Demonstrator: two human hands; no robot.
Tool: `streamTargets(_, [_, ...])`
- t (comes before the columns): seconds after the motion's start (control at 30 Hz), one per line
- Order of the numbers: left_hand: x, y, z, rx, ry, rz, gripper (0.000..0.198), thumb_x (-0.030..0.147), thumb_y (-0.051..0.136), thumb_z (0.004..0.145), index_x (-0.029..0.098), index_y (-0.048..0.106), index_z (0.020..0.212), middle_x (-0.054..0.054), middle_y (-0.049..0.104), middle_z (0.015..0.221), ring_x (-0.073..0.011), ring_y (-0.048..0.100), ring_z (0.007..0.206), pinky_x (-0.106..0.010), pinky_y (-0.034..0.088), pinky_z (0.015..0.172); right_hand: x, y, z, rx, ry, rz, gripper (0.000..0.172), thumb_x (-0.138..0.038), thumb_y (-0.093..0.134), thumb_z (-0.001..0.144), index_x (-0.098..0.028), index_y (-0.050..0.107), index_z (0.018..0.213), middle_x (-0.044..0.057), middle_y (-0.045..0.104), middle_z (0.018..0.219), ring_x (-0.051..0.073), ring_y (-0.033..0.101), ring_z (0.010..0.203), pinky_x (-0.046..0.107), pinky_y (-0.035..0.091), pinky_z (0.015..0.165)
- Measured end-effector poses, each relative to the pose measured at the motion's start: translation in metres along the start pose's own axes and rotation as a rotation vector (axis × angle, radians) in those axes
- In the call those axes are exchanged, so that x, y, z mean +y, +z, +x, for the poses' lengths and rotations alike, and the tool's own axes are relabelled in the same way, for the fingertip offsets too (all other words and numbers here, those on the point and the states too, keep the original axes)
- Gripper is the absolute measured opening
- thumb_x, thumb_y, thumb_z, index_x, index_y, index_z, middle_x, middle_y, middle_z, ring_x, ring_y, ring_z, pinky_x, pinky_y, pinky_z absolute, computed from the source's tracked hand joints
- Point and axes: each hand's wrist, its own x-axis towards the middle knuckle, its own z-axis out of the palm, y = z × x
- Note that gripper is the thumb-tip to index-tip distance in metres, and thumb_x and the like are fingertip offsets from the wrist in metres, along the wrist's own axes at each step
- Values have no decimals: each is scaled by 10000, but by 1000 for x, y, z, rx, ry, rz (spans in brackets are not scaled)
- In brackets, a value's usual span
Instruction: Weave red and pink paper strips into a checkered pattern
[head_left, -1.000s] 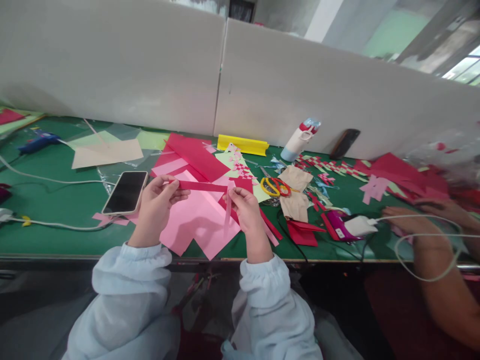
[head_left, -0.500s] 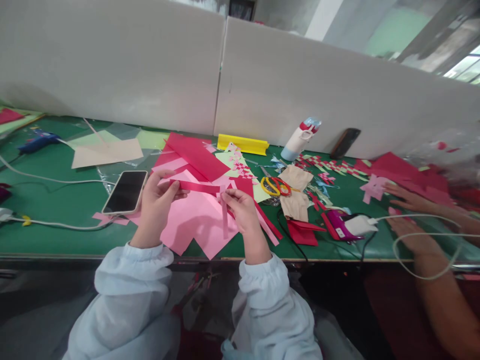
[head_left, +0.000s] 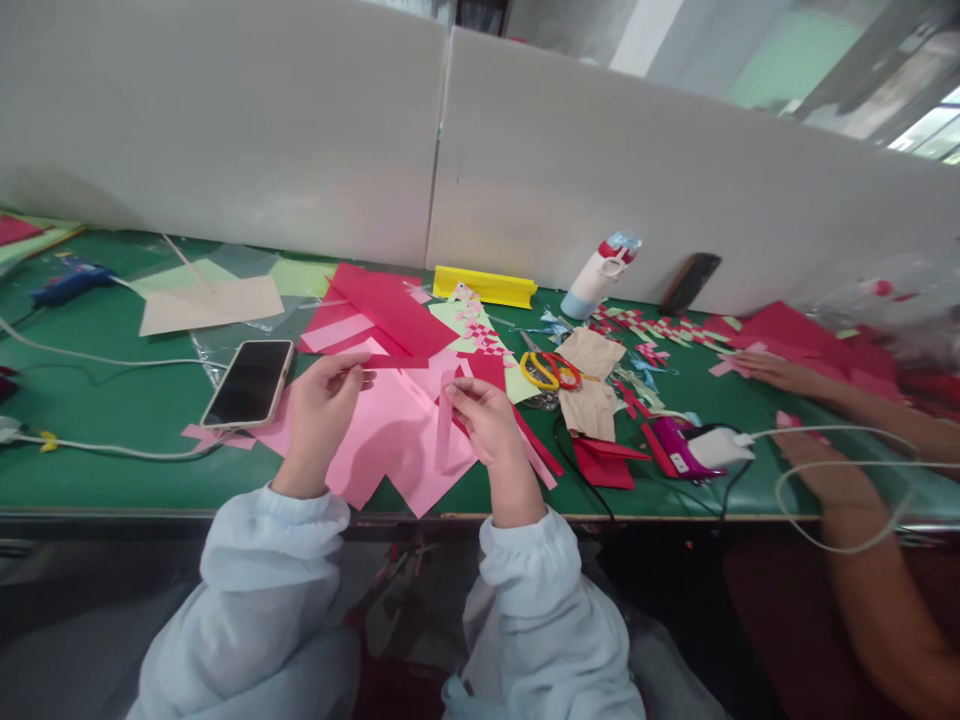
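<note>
Between the thumb and fingers of my left hand (head_left: pixel 322 410) is a red paper strip (head_left: pixel 401 362), which points to the right. My right hand (head_left: pixel 480 410) pinches a pink paper strip (head_left: pixel 445 430) that hangs down from the fingertips. A small gap separates the two strips. Both hands are above pink paper sheets (head_left: pixel 367 450) spread on the green table, with larger red sheets (head_left: pixel 390 310) behind them. A phone (head_left: pixel 250 384) lies just left of my left hand. To the right of my right hand, narrow red and pink strips (head_left: pixel 536 445) rest on the table.
Scissors (head_left: pixel 551 371) lie on beige cloth (head_left: pixel 592 355) at right. Behind stand a bottle (head_left: pixel 600 278) and a yellow holder (head_left: pixel 485 287). A purple power bank (head_left: pixel 686 450) has a looping cable. A blue glue gun (head_left: pixel 73 282) is far left. At right, another person's hands (head_left: pixel 780 375) handle pink paper.
The red strip has moved left, away from the pink strip, and now lies more level. The other person's farther hand has moved left over the pink paper piece.
</note>
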Motion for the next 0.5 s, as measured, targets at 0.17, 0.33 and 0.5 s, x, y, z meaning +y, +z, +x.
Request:
streamTargets(0.17, [2,2,-5,-29,45,58,217,287,688,792,159,745,958,-58,723,829,-164,703,734,-296,596,727,2,-2,2,55,-111,-45,343,-330,884,526,-204,733,807,-10,719,771,130,652,743,274,526,762])
streamTargets(0.33, [7,1,-5,-3,60,-33,241,242,722,761,167,741,989,-36,718,802,-148,695,712,-278,594,707,-11,-7,0,109,-155,-100,299,-319,877,530,-197,729,758,-20,701,699,117,632,675,265,521,714])
streamTargets(0.5, [7,1,-3,40,80,-106,236,220,742,740,180,741,973,-20,713,795,-139,697,709,-274,601,706,-25,-19,-2,155,-150,-171,283,-323,860,536,-187,718,740,-27,670,637,113,599,606,261,501,640])
